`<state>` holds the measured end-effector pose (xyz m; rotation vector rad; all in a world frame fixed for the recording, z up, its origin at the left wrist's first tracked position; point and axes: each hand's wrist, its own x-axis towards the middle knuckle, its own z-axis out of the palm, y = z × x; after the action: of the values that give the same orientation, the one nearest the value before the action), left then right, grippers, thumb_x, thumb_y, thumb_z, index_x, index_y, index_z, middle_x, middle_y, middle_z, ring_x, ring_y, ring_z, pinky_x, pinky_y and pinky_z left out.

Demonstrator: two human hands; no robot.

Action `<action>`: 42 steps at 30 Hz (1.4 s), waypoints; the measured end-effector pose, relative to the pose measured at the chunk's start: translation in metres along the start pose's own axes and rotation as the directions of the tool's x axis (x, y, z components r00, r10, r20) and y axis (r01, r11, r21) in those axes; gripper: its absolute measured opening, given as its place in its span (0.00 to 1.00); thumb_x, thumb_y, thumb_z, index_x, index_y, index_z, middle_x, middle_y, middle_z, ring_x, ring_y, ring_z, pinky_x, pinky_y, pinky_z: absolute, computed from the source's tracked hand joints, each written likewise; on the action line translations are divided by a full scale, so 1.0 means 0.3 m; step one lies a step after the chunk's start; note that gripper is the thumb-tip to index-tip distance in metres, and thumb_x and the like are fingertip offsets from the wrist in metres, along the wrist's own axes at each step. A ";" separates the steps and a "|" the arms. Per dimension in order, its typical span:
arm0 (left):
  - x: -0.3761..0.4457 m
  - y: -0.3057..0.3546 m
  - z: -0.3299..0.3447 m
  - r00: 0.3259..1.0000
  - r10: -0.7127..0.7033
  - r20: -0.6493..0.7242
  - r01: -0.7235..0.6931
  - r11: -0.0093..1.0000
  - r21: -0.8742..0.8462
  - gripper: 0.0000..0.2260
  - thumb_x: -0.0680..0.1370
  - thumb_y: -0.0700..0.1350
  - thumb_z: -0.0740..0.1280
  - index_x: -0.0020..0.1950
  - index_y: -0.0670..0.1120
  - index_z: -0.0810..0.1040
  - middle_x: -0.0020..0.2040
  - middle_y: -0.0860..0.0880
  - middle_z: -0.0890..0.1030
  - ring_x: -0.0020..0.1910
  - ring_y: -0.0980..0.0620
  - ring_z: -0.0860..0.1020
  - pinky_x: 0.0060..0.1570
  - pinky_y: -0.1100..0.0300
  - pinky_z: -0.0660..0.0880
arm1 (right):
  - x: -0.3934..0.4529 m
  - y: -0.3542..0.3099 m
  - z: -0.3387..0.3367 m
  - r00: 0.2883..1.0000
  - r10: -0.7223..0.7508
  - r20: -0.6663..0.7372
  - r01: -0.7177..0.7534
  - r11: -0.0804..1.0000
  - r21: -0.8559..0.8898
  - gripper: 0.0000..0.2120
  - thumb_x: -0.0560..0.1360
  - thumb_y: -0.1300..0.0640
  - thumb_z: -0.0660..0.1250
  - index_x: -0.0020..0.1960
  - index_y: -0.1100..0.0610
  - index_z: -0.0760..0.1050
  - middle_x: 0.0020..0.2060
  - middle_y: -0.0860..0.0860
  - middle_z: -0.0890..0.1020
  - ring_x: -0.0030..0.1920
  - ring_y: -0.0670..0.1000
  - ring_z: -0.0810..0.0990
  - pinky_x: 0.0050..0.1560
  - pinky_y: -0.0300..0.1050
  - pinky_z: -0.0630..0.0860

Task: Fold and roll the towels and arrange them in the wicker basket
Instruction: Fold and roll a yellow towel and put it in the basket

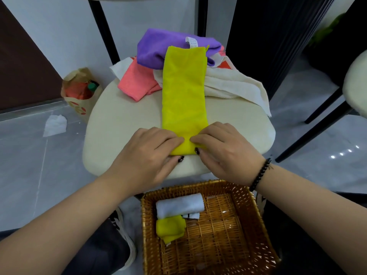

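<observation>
Both hands pinch the near end of the long yellow towel (184, 92) on the seat, left hand (151, 153) and right hand (220, 151) side by side, probably to start the roll tight. The wicker basket (256, 221) waits nearer, holding two rolled towels.

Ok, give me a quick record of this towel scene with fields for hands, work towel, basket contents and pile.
hands: left hand and right hand both pinch the strip's near end
work towel: yellow strip lying flat on the cushion
basket contents: wicker basket holds white roll and yellow roll
pile: purple towel, pink towel, cream towel
</observation>
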<state>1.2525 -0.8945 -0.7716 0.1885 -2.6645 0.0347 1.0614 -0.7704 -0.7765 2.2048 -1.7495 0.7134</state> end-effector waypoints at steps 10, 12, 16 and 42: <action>0.002 0.010 0.010 0.973 -0.229 0.010 0.220 0.924 -0.314 0.12 0.80 0.47 0.60 0.58 0.43 0.76 0.48 0.54 0.75 0.43 0.59 0.67 0.46 0.63 0.64 | 0.009 0.010 -0.030 0.993 0.095 0.074 -0.109 0.972 0.209 0.17 0.79 0.52 0.58 0.56 0.62 0.78 0.47 0.56 0.80 0.46 0.57 0.77 0.48 0.51 0.75; 0.012 0.026 0.012 0.944 -0.328 0.024 0.315 0.879 -0.359 0.10 0.80 0.48 0.60 0.57 0.46 0.74 0.46 0.56 0.72 0.41 0.61 0.64 0.44 0.66 0.62 | 0.013 0.003 -0.028 0.988 0.141 0.068 -0.153 0.963 0.224 0.16 0.79 0.52 0.58 0.56 0.61 0.77 0.47 0.55 0.80 0.47 0.56 0.77 0.48 0.48 0.72; 0.046 0.048 0.018 0.880 -0.471 0.057 0.465 0.834 -0.296 0.09 0.79 0.50 0.59 0.54 0.49 0.74 0.40 0.54 0.73 0.41 0.53 0.68 0.43 0.54 0.63 | 0.024 -0.016 -0.008 0.963 0.266 0.042 -0.268 0.928 0.257 0.13 0.78 0.53 0.59 0.55 0.59 0.75 0.47 0.54 0.80 0.47 0.54 0.77 0.47 0.42 0.70; 0.032 -0.005 -0.024 0.953 -0.301 0.048 0.302 0.912 -0.276 0.14 0.79 0.54 0.59 0.52 0.46 0.77 0.42 0.51 0.78 0.41 0.51 0.72 0.45 0.51 0.67 | 0.042 0.005 -0.019 0.975 0.174 0.134 -0.193 0.971 0.139 0.20 0.77 0.49 0.58 0.55 0.62 0.79 0.48 0.57 0.78 0.46 0.58 0.75 0.48 0.51 0.74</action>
<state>1.2476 -0.8969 -0.7608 0.5031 -2.5769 -0.4413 1.0607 -0.7788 -0.7654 2.2461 -2.0444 0.7923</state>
